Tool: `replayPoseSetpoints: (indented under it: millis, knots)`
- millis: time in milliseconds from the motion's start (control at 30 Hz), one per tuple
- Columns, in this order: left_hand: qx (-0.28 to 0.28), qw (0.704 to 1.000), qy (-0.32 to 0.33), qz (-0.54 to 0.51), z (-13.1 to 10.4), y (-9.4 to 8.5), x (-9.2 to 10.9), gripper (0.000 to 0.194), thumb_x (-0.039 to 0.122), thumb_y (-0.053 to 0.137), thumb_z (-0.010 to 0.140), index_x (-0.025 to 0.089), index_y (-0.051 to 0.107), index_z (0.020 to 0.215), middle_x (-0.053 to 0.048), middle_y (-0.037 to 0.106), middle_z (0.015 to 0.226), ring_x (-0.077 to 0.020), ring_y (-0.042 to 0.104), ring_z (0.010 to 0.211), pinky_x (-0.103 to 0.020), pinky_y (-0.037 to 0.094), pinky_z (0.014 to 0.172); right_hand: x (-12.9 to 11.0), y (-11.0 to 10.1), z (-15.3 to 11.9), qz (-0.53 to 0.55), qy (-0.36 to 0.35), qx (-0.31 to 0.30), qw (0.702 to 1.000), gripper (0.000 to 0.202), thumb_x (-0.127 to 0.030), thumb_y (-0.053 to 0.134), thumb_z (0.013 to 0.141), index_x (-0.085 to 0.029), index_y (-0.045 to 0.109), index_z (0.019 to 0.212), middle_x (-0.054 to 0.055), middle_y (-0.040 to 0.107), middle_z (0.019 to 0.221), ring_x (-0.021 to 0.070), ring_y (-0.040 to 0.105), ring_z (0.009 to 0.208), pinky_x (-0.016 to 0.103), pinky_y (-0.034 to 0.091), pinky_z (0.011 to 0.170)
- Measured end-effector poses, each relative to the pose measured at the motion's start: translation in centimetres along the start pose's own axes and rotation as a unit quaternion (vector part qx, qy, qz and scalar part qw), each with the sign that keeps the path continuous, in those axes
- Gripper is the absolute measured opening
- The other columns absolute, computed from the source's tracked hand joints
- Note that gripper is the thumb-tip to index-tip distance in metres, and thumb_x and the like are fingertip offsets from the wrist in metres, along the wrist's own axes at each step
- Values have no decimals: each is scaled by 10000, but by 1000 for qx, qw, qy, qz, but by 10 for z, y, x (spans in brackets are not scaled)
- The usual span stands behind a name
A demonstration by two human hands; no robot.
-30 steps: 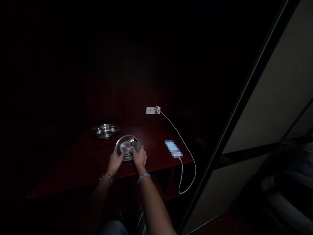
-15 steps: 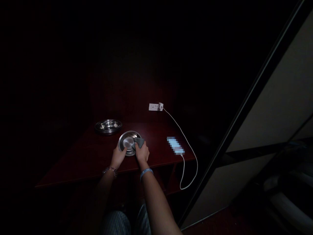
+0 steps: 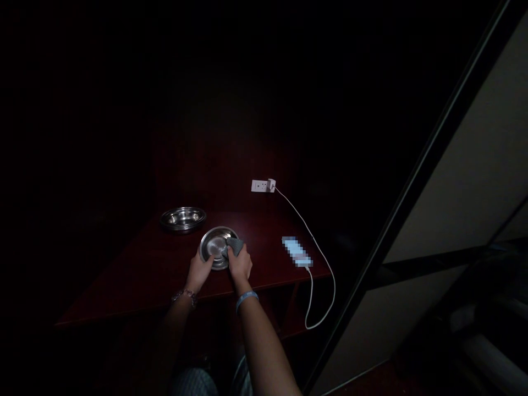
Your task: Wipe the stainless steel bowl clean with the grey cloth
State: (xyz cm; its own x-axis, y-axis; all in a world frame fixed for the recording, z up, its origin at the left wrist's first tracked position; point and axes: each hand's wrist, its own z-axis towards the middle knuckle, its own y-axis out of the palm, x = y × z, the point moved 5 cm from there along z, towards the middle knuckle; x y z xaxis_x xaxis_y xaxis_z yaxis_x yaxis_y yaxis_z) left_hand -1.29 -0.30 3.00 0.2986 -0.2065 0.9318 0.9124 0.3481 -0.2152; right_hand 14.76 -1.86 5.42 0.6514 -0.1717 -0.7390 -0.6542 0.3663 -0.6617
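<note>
My left hand (image 3: 200,271) grips the near left rim of a shiny round metal bowl (image 3: 215,249), its thumb over the edge. A grey cloth (image 3: 235,246) is pinched in my right hand (image 3: 241,264), pressed against the bowl's right inner side and rim. The bowl is tilted a little towards me above the dark red table; whether its base touches the wood I cannot tell. The fingers under the rim are hidden. Farther back on the left sits a stack of similar metal bowls (image 3: 182,219).
The dark red table (image 3: 264,269) meets a wall with a white socket and charger (image 3: 263,186). A phone (image 3: 297,252), its screen blurred, lies at the right with a white cable (image 3: 334,291) hanging past the edge. A pale panel (image 3: 449,181) stands at the right.
The whole view has shifted, so everything sits slightly lower in the picture. Both hands keep their hold on the bowl and the cloth, with hardly any other movement.
</note>
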Motion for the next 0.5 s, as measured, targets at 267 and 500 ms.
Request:
replayPoseSetpoints:
  millis: [267,500]
  knots:
    - [-5,1000,0,0,1,1,-2,448,288,575,743,154,604,1169,-126,736,1095,-257,683,1065,-356,506,963,1,1,1,9,-2,9,1000,462,-465,513,921,-148,565,1252,162,712,1097,282,699,1005,368,521,876]
    - [-4,1000,-8,-12,0,0,0,443,292,580,746,149,607,1164,-121,744,1070,-250,687,1050,-348,510,956,0,0,0,4,-5,3,1000,494,-462,508,923,-133,541,1290,170,703,1124,282,689,1027,365,513,889]
